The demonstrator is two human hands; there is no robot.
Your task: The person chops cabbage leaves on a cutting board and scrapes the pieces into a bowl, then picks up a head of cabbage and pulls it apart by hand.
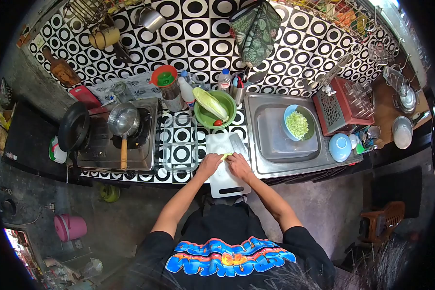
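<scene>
My left hand and my right hand meet over the white cutting board. Between their closed fingers shows a small pale yellow-green vegetable piece, mostly hidden, which looks like napa cabbage. A wide-bladed knife lies on the board just beyond my right hand. Behind the board, a green bowl holds a napa cabbage and a red tomato. Chopped pale green vegetable fills a light blue bowl at the sink.
Left of the board sits a clear glass dish. Farther left, a saucepan and a black pan rest on the stove. The steel sink is on the right, with an upturned blue bowl beyond it.
</scene>
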